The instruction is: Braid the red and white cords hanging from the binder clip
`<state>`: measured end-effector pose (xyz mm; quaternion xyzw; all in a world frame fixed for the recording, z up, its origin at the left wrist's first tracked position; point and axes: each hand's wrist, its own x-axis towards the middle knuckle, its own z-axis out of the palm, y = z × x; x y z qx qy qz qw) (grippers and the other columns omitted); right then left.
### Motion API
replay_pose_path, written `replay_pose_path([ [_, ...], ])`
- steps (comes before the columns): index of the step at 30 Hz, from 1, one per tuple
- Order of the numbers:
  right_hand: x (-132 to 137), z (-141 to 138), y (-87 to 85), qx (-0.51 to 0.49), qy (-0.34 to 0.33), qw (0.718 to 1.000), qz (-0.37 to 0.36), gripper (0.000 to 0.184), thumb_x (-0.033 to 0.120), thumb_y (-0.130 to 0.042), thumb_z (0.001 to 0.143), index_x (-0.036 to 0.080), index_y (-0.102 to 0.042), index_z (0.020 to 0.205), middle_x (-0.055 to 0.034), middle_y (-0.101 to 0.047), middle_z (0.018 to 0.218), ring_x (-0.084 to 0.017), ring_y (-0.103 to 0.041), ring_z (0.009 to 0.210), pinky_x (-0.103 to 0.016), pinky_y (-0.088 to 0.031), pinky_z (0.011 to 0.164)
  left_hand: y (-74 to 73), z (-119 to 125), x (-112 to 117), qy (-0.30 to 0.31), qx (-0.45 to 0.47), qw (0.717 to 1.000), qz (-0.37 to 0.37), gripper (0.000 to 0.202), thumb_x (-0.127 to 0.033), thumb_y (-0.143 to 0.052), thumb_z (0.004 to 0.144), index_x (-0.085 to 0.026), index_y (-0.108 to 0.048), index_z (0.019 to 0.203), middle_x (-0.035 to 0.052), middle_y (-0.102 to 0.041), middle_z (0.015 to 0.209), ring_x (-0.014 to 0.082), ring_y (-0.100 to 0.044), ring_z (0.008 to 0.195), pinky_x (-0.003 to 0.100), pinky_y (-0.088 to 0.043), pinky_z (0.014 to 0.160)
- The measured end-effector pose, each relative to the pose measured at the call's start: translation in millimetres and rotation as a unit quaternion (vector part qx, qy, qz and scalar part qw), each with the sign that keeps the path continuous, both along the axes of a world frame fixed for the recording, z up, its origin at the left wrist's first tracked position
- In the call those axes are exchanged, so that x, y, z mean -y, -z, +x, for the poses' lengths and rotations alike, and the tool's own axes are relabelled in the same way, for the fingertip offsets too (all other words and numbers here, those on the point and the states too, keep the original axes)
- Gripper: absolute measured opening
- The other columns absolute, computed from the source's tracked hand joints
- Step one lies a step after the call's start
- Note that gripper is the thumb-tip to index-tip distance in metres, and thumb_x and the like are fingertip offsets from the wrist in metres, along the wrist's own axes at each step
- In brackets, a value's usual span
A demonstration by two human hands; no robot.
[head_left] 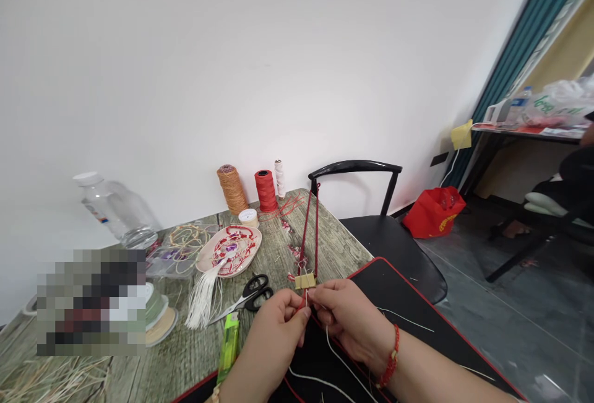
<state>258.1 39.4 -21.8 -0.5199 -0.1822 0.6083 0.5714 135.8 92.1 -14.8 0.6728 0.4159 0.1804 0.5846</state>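
My left hand [278, 322] and my right hand [346, 316] meet over a black mat [408, 310], fingertips pinched together on red cord [304, 301] just below a gold binder clip [305, 280]. Two dark red cords [310, 229] run taut from the clip up to the table's far edge by the chair. White cords [338, 353] trail from my hands across the mat. A red braided bracelet [392, 350] sits on my right wrist.
Black-handled scissors [253, 294] and a green lighter [229, 344] lie left of my hands. A dish of red and white threadwork [229, 251], thread spools [265, 190], a plastic bottle [116, 208] and tape rolls stand further back. A black chair [371, 205] is beside the table.
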Motion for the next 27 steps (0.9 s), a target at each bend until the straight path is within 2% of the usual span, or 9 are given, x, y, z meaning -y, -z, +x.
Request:
replay_pose_path([
  [6,-4,-1,4.3,-0.004,-0.005,1.000,-0.004,0.021,0.024,-0.069,0.071,0.016,-0.052,0.061,0.0100,-0.036,0.037,-0.002,-0.020,0.033,-0.023,-0.006,0.039,7.3,1,-1,0.004,0.014,1.000,0.008,0.021,-0.040,-0.058,0.070,-0.022,-0.049,0.067,-0.0085,-0.045,0.045,0.0107,-0.037,0.044,0.024,-0.023,0.048],
  [10,-4,0,5.2,0.005,0.004,1.000,-0.005,0.019,0.022,-0.066,0.073,0.017,-0.052,0.061,0.0113,-0.033,0.035,-0.002,-0.017,0.032,-0.023,-0.005,0.039,4.3,-2,0,-0.001,0.005,1.000,0.023,0.017,-0.038,-0.056,0.075,-0.022,-0.049,0.074,-0.0084,-0.047,0.047,0.0118,-0.039,0.046,0.023,-0.026,0.049],
  [14,-1,0,3.8,0.005,0.016,1.000,0.004,0.017,0.023,-0.064,0.073,0.017,-0.051,0.064,0.0120,-0.032,0.037,-0.002,-0.018,0.033,-0.023,-0.005,0.039,-3.9,-9,1,-0.002,-0.026,0.996,0.083,0.020,-0.036,-0.047,0.085,-0.023,-0.053,0.099,-0.0092,-0.047,0.047,0.0142,-0.040,0.045,0.024,-0.026,0.048],
  [16,1,1,3.0,0.003,0.021,1.000,0.010,0.018,0.025,-0.065,0.072,0.017,-0.051,0.064,0.0119,-0.032,0.038,-0.002,-0.018,0.034,-0.023,-0.005,0.039,-7.6,-12,1,0.007,-0.047,0.989,0.138,0.020,-0.033,-0.044,0.087,-0.024,-0.059,0.098,-0.0067,-0.051,0.051,0.0159,-0.046,0.049,0.025,-0.030,0.051],
  [19,3,1,2.4,-0.003,0.029,0.999,0.019,0.020,0.026,-0.068,0.069,0.017,-0.050,0.064,0.0119,-0.032,0.039,-0.002,-0.019,0.036,-0.023,-0.006,0.040,-11.2,-14,0,0.011,-0.088,0.978,0.188,0.023,-0.028,-0.045,0.086,-0.023,-0.068,0.087,0.0003,-0.066,0.068,0.0193,-0.058,0.065,0.027,-0.036,0.062],
  [22,3,2,2.4,-0.009,0.027,0.999,0.028,0.021,0.029,-0.069,0.067,0.016,-0.052,0.065,0.0120,-0.032,0.039,-0.002,-0.018,0.036,-0.023,-0.006,0.040,-12.2,-11,-2,0.026,-0.082,0.988,0.132,0.022,-0.029,-0.053,0.080,-0.020,-0.073,0.085,0.0044,-0.072,0.080,0.0228,-0.063,0.076,0.029,-0.040,0.069],
  [25,3,1,2.8,-0.011,0.020,0.999,0.031,0.021,0.030,-0.070,0.067,0.015,-0.055,0.066,0.0117,-0.032,0.039,-0.002,-0.018,0.036,-0.024,-0.006,0.041,-11.8,-5,-4,0.035,-0.043,0.998,0.041,0.024,-0.032,-0.058,0.075,-0.015,-0.074,0.083,0.0056,-0.071,0.075,0.0231,-0.062,0.075,0.029,-0.041,0.069],
  [27,3,0,2.9,-0.008,0.018,0.999,0.029,0.022,0.031,-0.070,0.066,0.015,-0.055,0.065,0.0115,-0.033,0.039,-0.002,-0.018,0.036,-0.024,-0.006,0.041,-11.2,-1,-3,0.017,-0.027,0.999,0.004,0.025,-0.033,-0.060,0.071,-0.013,-0.073,0.078,0.0050,-0.069,0.071,0.0213,-0.059,0.070,0.028,-0.040,0.066],
])
